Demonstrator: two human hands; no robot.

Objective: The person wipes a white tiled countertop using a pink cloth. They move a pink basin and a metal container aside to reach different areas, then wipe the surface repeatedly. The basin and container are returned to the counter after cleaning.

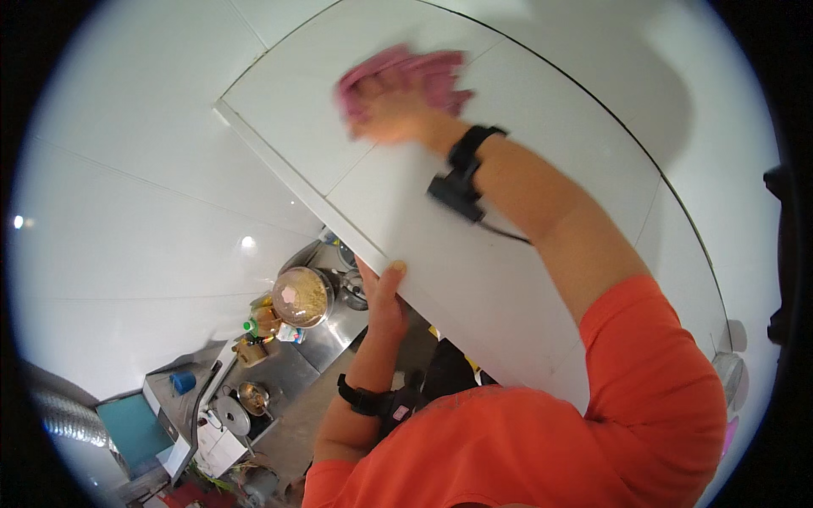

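My right hand (400, 117) presses a pink cloth (438, 73) against a broad white panelled surface (457, 279); hand and cloth are blurred. Thin seams cross this surface, and a raised white edge strip (298, 185) runs along its left side. Lower down, my left hand (386, 308) grips that edge, its thumb on top and its fingers mostly hidden on the outer side. Both wrists wear black straps, and a small dark device (456, 193) with a cable hangs at the right one.
Below on a steel counter (327, 333) stand a bowl of food under a clear lid (303, 296), a green-capped bottle (257, 325) and a pot (356, 290). Farther left are a pan (253, 397), a metal lid (232, 416) and a blue cup (183, 381). White walls (159, 190) stand alongside.
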